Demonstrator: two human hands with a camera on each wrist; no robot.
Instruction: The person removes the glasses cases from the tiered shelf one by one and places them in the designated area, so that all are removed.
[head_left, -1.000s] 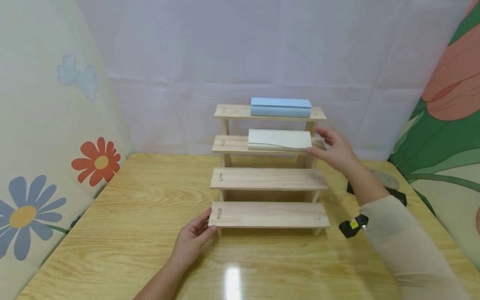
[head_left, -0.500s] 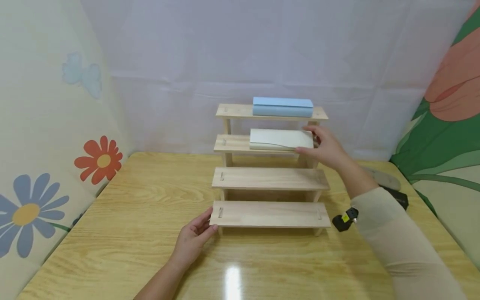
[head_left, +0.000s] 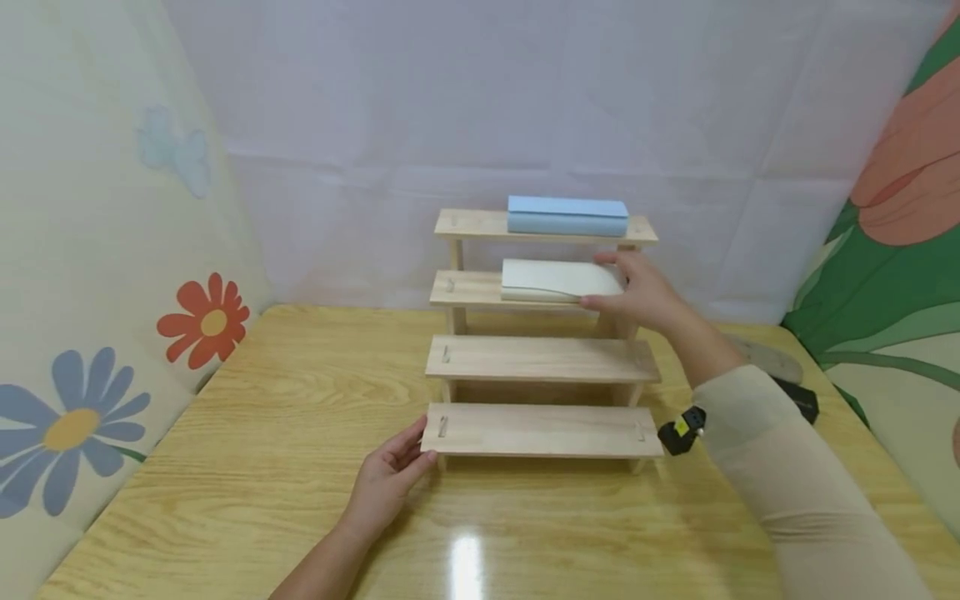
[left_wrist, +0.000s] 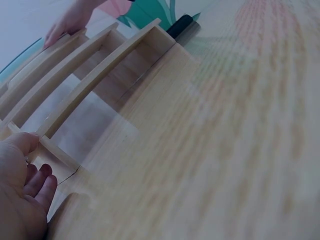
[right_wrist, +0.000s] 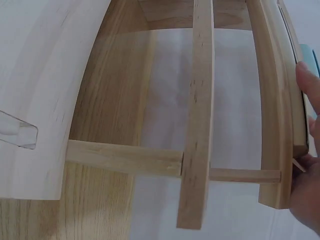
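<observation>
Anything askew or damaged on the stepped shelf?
Nothing damaged or spilled. The white book on the second-highest step has a wavy, slightly lifted front cover edge, and the right hand rests on its right end. The blue book above lies square. The left hand touches the bottom step.

I sit at a light wooden table [head_left: 247, 467] with a glossy top; a bright patch of lamp light [head_left: 467, 560] glares off it near me. A pale lilac cloth [head_left: 480, 117], creased in squares, hangs behind it. At my left stands a cream panel [head_left: 82, 250] printed with red and blue flowers, at my right a green panel [head_left: 892, 275] with a large orange bloom.
</observation>
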